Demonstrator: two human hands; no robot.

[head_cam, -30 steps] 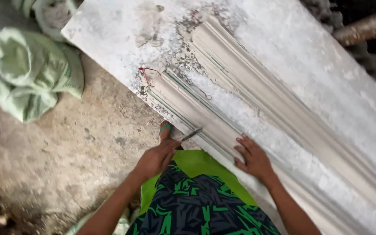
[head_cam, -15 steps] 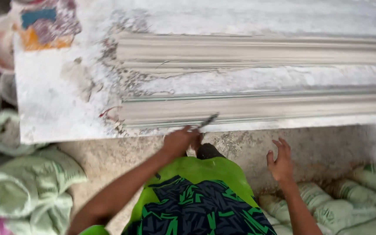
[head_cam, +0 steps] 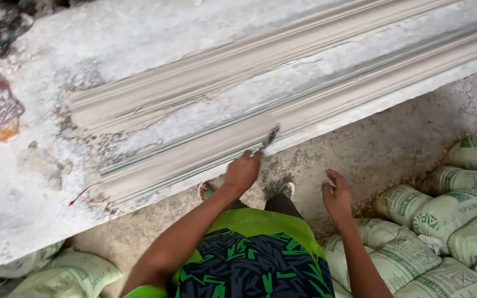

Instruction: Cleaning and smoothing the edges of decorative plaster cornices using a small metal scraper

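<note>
A sleeveless or short-sleeved top in bright lime green is worn, of which only a patch at the left shoulder edge is seen. Over the front, a garment (head_cam: 252,259) of dark navy is patterned with jagged green strokes, and it is bordered above by a broad band of the same lime green. Both forearms are left bare, without watch, band or glove. The left hand (head_cam: 242,171) and the right hand (head_cam: 337,197) are uncovered too. Below, dark trouser legs are glimpsed, and sandals (head_cam: 287,190) with teal-green straps are worn on the feet.
</note>
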